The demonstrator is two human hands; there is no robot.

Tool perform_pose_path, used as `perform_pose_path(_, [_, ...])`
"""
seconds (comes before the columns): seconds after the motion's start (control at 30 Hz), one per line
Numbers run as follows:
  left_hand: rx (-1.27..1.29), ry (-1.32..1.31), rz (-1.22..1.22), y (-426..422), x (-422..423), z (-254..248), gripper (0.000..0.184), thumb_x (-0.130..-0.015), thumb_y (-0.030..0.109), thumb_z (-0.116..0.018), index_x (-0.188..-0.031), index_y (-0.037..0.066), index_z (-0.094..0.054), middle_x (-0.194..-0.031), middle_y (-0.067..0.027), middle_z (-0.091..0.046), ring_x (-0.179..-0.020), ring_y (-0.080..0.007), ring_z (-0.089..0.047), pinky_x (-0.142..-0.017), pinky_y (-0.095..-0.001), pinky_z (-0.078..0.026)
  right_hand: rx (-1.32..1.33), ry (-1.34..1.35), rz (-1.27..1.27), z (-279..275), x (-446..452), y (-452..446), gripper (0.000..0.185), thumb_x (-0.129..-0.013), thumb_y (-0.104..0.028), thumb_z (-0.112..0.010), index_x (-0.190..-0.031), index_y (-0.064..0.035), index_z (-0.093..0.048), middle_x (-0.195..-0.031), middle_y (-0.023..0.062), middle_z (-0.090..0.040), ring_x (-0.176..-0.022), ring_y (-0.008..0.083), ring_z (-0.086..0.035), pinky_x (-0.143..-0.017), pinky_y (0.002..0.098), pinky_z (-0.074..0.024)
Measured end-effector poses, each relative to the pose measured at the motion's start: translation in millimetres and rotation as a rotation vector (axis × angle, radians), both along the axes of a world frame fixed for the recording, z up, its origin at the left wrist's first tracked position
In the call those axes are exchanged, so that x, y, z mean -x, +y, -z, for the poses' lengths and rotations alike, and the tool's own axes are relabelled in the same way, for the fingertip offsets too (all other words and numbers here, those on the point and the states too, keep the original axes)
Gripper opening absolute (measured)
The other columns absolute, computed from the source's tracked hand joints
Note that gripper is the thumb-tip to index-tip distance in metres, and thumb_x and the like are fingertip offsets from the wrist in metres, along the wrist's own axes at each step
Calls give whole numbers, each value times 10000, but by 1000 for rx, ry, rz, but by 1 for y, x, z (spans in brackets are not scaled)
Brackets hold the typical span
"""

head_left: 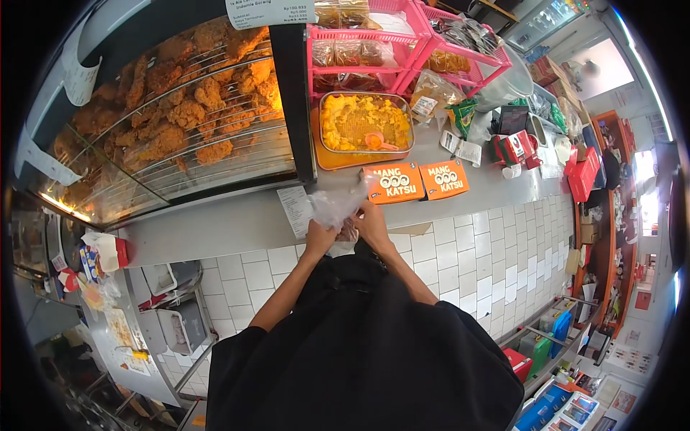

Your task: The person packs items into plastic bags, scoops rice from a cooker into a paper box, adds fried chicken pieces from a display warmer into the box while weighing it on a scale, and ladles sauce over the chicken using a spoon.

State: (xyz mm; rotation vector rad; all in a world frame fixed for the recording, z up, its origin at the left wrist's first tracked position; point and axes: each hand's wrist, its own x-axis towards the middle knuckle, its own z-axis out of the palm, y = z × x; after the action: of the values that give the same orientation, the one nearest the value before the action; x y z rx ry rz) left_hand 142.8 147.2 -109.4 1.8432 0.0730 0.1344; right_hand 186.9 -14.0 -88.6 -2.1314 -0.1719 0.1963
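Note:
A thin clear plastic bag point(338, 209) is bunched up at the counter's front edge, close to my body. My left hand point(321, 238) is closed on its left side, and the fingers of my right hand point(371, 225) pinch it on the right. Something below the bag, between my hands, is partly hidden and I cannot make it out. Just beyond my right hand stand two orange boxes, one printed box point(394, 184) beside another box point(444, 180). A long printed receipt point(294, 210) lies on the counter to the left of the bag.
A lit display case point(305, 93) of fried chicken stands at the left. Behind the boxes sits a metal tray point(413, 133) of yellow food with an orange scoop point(376, 141). Pink baskets point(413, 61) rise behind it. A phone-like device point(460, 149) and red packaging point(516, 147) lie to the right.

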Motion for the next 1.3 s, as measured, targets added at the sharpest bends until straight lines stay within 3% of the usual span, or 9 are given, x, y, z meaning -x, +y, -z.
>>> perform_pose_path(0.3, [351, 364, 220, 17, -1, 10, 197, -875, 55, -658, -1049, -34, -632, -818, -101, -697, -691, -143, -685, -566, -284, -552, 18, 30, 123, 11, 0, -5, 189, -829, -117, -713, -959, 12, -668, -850, 181, -678, -778, 350, -665, -725, 418, -517])
perform_pose_path(0.4, [109, -17, 53, 57, 4, 6, 318, -847, 95, -715, -1117, -24, -597, -831, -99, -698, -733, -156, -681, -651, -286, -552, 172, -71, 68, -17, 8, -13, 338, -838, -155, -729, -1105, 13, -609, -850, 175, -678, -719, 292, -676, -679, 378, -527])
perform_pose_path(0.63, [-659, 389, -687, 103, -42, 55, 655, -749, 268, -848, -1242, 43, -481, -859, -165, -707, -771, -305, -703, -733, -380, -546, 180, 239, -51, -11, 38, -9, 761, -818, -325, -797, -1378, -7, -391, -1042, 241, -666, -745, 265, -709, -699, 350, -570])
perform_pose_path(0.73, [-498, 201, -722, 106, -40, 78, 490, -764, 250, -827, -1099, 24, -548, -781, -149, -673, -692, -252, -657, -686, -366, -519, -281, 694, 103, 9, 43, 0, 776, -817, -311, -808, -1407, -10, -404, -1052, 219, -686, -905, 267, -709, -807, 393, -596])
perform_pose_path(0.87, [-219, 259, -492, 146, 7, 89, 273, -798, 171, -764, -800, -15, -564, -697, -72, -570, -616, -171, -445, -588, -358, -417, -635, 859, -15, 29, 53, 8, 626, -872, -245, -769, -1359, 21, -480, -1083, 170, -684, -927, 220, -684, -788, 346, -608])
perform_pose_path(0.97, [-217, 268, -642, 183, 70, 101, 549, -859, 174, -712, -1272, -143, -538, -1135, -256, -646, -1072, -276, -615, -982, -361, -457, -542, 893, -121, 18, 44, -37, 545, -897, -306, -741, -1295, 13, -548, -1090, 178, -685, -921, 220, -692, -769, 341, -598])
perform_pose_path(1.07, [-308, 520, -473, 177, 95, -4, 474, -875, 139, -622, -1246, -146, -545, -1145, -263, -647, -1036, -289, -610, -965, -372, -459, -336, 844, -371, -16, 14, -127, 403, -969, -348, -641, -1140, 17, -631, -960, 113, -724, -884, 176, -707, -723, 300, -587])
perform_pose_path(1.1, [-268, 429, -586, 224, 132, 77, 383, -885, 124, -599, -1171, -130, -576, -1048, -226, -657, -950, -266, -592, -903, -385, -473, -299, 818, -430, -35, 0, -163, 412, -971, -377, -631, -1039, 25, -690, -915, 101, -730, -865, 159, -705, -715, 287, -583])
perform_pose_path(1.3, [-334, 406, -388, 76, 107, -81, 247, -883, 83, -553, -1048, -81, -636, -946, -151, -678, -850, -197, -585, -797, -339, -479, -34, 3, 717, -8, -135, -473, 509, -1000, -433, -533, -718, -32, -666, -649, 69, -661, -566, 121, -602, -525, 293, -476])
